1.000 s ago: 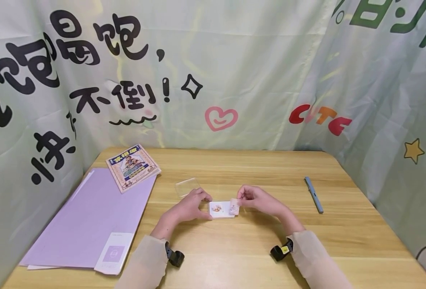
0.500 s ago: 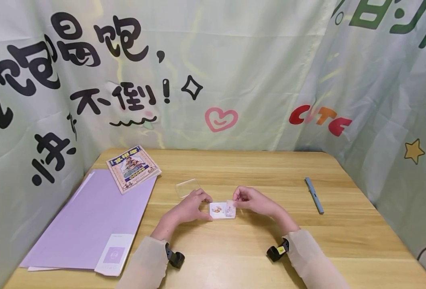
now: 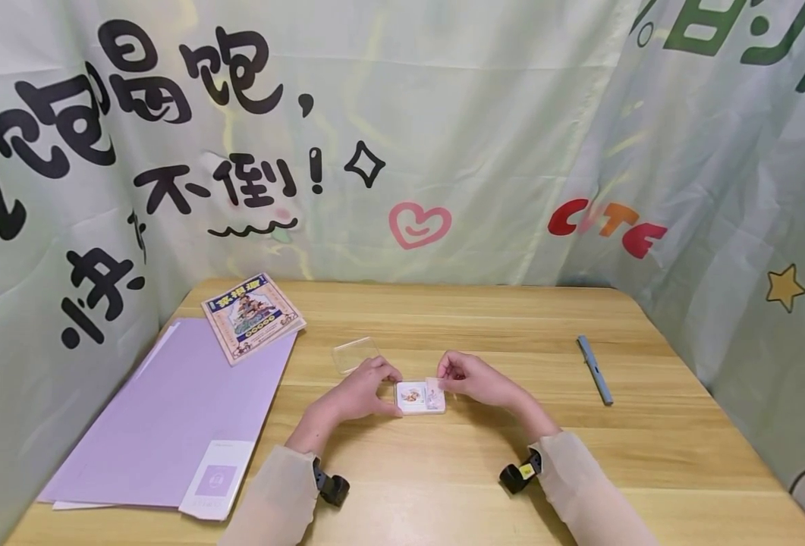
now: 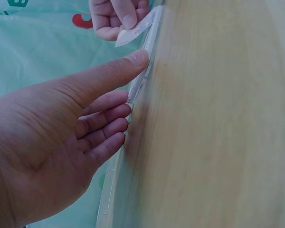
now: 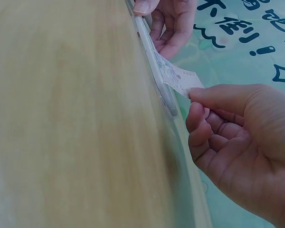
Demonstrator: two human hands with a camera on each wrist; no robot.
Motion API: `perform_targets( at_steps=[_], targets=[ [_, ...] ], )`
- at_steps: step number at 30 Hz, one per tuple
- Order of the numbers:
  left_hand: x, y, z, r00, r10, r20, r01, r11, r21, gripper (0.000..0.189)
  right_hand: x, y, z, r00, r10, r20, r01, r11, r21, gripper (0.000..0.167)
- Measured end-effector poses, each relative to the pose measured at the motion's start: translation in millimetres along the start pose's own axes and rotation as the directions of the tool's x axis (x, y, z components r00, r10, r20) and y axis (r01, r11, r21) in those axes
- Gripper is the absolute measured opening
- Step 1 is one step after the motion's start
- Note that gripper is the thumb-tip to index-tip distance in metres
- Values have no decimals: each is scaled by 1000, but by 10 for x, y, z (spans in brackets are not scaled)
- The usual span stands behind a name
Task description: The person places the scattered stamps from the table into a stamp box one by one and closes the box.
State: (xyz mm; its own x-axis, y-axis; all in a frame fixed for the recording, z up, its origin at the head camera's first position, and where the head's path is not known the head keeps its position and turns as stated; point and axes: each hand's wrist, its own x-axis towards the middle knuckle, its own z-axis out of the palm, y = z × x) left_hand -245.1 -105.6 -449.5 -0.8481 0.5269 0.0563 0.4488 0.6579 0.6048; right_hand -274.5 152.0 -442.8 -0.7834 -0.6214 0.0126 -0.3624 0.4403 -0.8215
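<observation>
A small flat white box point(image 3: 410, 398) with a coloured picture on it lies on the table in front of me. My left hand point(image 3: 364, 390) grips its left end, thumb on the near edge and fingers on the far one. My right hand point(image 3: 473, 377) pinches a corner of a small printed paper piece point(image 3: 435, 394) over the box's right end. In the right wrist view the paper piece point(image 5: 181, 80) slants up from the box point(image 5: 157, 76) to the thumb and forefinger. Behind my left hand lies a clear plastic lid point(image 3: 354, 353).
On the left lies a large lilac folder point(image 3: 170, 409), with an illustrated booklet point(image 3: 252, 315) over its far corner and a white packet point(image 3: 216, 479) at its near one. A blue pen point(image 3: 594, 370) lies to the right. A printed curtain point(image 3: 484, 152) hangs behind the table point(image 3: 511, 318).
My right hand has moved left with the paper piece, from jutting past the box's right edge to lying over its right end. The left hand stays in place on the box.
</observation>
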Motion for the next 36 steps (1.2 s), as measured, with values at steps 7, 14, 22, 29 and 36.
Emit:
perform_targets(
  at_steps=[7,14,22,29,36],
  targets=[
    [2,4,-14,1000,-25,14,25,999,-24,51,7,8,17,1000,3,-1,-3,1000,0,11],
    [-5,11,-24,1000,-23,17,24,999,-29,51,24,20,44,1000,3,4,-3,1000,-7,10],
    [-16,23,-33,999,-33,16,33,999,-40,51,25,28,59,1000,15,-6,-15,1000,-6,10],
    [-16,27,-33,999,-35,17,35,999,-41,51,25,48,76,999,30,-18,-31,999,-17,8],
    [-3,9,-27,999,-35,20,36,999,-35,51,0,18,100,998,39,-42,-40,999,-25,8]
  ],
)
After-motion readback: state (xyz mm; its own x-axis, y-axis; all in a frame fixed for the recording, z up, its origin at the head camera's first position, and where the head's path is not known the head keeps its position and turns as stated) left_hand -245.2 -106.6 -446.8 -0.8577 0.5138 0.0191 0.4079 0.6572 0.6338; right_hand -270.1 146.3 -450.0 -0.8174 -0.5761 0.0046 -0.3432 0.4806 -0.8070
